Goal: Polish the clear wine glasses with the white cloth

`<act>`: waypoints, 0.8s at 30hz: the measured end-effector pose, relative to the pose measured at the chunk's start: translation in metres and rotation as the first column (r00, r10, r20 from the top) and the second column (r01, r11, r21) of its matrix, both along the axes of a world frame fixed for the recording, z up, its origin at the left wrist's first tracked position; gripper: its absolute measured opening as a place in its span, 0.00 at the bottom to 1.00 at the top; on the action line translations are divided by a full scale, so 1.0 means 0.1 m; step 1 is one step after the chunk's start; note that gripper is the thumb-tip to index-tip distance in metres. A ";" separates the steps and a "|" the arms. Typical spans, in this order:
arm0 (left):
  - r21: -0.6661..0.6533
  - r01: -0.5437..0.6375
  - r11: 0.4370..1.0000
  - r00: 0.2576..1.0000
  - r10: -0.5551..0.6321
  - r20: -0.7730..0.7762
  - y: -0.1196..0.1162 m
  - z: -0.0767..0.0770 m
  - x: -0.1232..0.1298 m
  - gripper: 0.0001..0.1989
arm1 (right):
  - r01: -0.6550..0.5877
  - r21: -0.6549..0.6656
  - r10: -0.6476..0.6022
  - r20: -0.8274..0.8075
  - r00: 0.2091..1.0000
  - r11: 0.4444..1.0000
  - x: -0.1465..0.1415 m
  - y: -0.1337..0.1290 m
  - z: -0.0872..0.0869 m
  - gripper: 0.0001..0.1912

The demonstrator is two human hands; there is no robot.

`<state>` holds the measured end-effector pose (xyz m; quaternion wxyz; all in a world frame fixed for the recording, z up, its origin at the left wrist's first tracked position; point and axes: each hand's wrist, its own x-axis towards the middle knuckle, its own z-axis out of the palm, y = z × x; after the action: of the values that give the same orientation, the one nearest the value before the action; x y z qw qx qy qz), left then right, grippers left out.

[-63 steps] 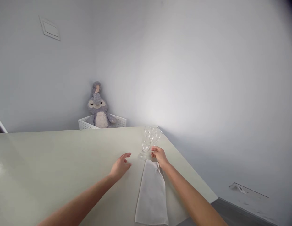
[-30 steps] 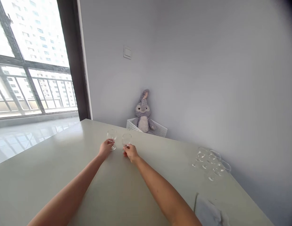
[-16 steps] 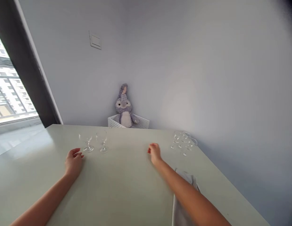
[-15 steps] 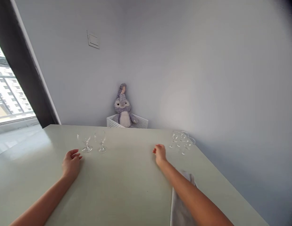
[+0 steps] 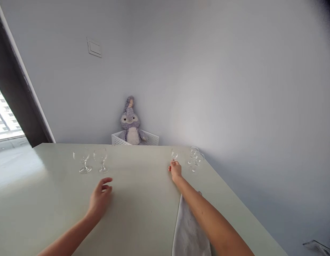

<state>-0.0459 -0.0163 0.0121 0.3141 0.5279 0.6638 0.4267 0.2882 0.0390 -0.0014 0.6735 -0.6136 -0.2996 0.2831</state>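
Note:
My right hand [image 5: 176,169] is closed round the lower part of a small clear stemmed glass [image 5: 174,155], whose bowl shows above the fingers. Just to its right stand several more stemmed glasses [image 5: 197,159] near the table's far right corner. My left hand [image 5: 100,196] hovers over the table with fingers apart and nothing in them. Beyond it, on the left, two larger stemmed glasses stand upright side by side: one glass [image 5: 85,168] and a second glass [image 5: 103,168].
A grey cloth [image 5: 190,229] lies on the pale table [image 5: 133,213], partly under my right forearm. Past the far edge, a plush rabbit [image 5: 130,122] sits in a white perforated bin [image 5: 153,139]. Walls border the far and right sides.
My right hand has taken hold of one small glass and moved it slightly away from the group. My left hand has moved right, away from the larger glasses. The view has turned a little right.

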 end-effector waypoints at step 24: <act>-0.056 0.210 0.976 0.958 -0.194 0.210 0.17 0.00 0.26 0.16 | 0.198 -0.193 -0.207 -0.030 0.978 0.961 1.07 -0.61 0.18 0.24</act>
<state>-0.0203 0.0006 0.0124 0.4427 0.5340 0.5868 0.4179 0.3948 -0.0221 0.0165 0.6450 -0.6948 -0.1900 0.2552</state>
